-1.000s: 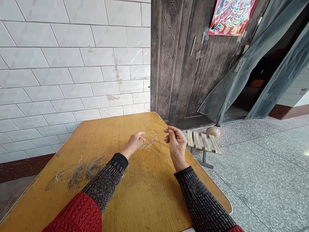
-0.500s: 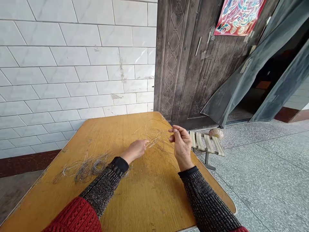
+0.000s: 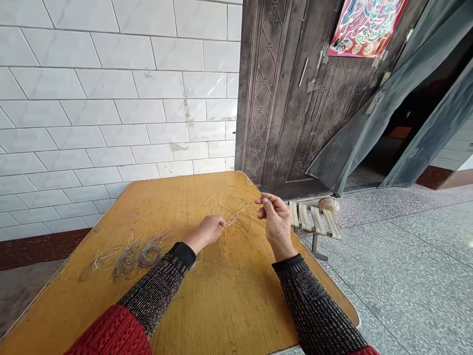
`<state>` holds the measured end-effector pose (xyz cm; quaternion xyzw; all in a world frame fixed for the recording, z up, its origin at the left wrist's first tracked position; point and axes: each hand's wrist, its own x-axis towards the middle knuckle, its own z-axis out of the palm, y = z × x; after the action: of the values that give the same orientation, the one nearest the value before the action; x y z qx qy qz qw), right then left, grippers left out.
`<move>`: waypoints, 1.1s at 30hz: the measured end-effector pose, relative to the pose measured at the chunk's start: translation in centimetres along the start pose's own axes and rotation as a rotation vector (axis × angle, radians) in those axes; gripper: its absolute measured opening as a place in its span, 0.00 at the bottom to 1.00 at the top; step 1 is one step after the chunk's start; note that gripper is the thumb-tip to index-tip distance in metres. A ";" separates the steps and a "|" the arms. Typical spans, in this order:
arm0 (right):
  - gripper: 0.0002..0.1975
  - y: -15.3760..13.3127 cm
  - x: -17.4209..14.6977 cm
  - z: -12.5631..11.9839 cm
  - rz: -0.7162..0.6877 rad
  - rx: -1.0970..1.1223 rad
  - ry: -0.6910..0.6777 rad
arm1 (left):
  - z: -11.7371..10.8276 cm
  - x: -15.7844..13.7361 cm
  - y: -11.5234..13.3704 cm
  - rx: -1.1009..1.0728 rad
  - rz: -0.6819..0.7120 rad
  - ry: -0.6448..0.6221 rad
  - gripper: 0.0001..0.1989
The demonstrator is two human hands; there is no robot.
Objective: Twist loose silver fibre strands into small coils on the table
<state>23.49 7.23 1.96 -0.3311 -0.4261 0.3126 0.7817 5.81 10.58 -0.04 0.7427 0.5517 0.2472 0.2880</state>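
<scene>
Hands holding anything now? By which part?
Left hand pinches the loose wires at their left end. Right hand seems to pinch one thin strand; where along it is too fine to tell.

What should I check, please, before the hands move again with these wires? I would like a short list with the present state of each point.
1. Left hand holds the wire bunch: ok, fingers closed at its near end.
2. Right hand pinches a thin strand: ok, thumb and forefinger together at its end.
3. Firmness of both grips: cannot tell.
4. Strands separated: not ok, many cross between the hands.
5. Coiled wires clear of the left sleeve: not ok, wire shows on both sides of it.
6. Stool off the table: ok, it stands on the floor beside it.
</scene>
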 end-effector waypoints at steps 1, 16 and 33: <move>0.10 0.0 0.0 0.0 0.006 0.004 -0.017 | -0.4 -0.2 0.2 -0.052 -0.005 0.010 0.10; 0.14 -0.4 -2.0 1.5 0.273 0.117 -0.441 | -4.5 -10.3 -0.9 -1.437 -0.082 -0.058 0.06; 0.09 0.4 -8.2 6.6 0.592 0.340 -0.376 | -1.9 -11.4 -0.9 -1.655 0.019 0.081 0.07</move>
<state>14.04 2.80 0.61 -0.2425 -0.3901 0.6460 0.6097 0.82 0.13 0.11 0.2858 0.1950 0.6024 0.7193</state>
